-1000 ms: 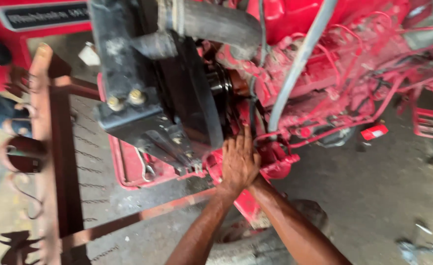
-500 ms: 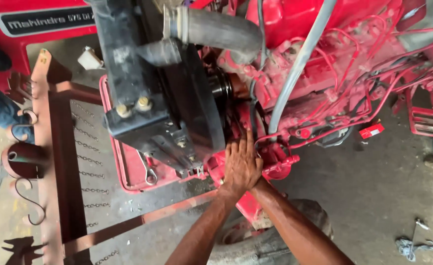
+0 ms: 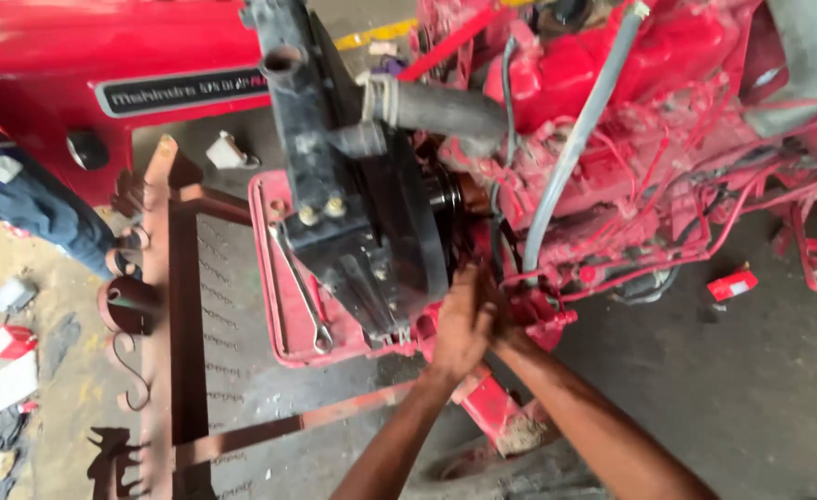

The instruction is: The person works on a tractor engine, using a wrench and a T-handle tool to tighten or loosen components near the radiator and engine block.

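Concrete workshop floor [image 3: 751, 389] lies below; my left hand [image 3: 459, 324], fingers spread open, presses the red engine front [image 3: 529, 310]. My right hand [image 3: 504, 326] hides behind it, grip unclear. Black radiator [image 3: 353, 185] runs twelve to six.

The engine [image 3: 630, 139] is red painted metal, a bit dusty. The radiator [image 3: 353, 194] is dull black metal. The hose [image 3: 445, 109] is matt black rubber. The floor [image 3: 751, 389] is rough grey concrete.

We see a grey concrete floor [image 3: 760, 389] carrying a small red box [image 3: 731, 284], a rusty metal gate frame [image 3: 163, 324] lying flat, and, at left, blurry scraps [image 3: 10, 361], perhaps paper.
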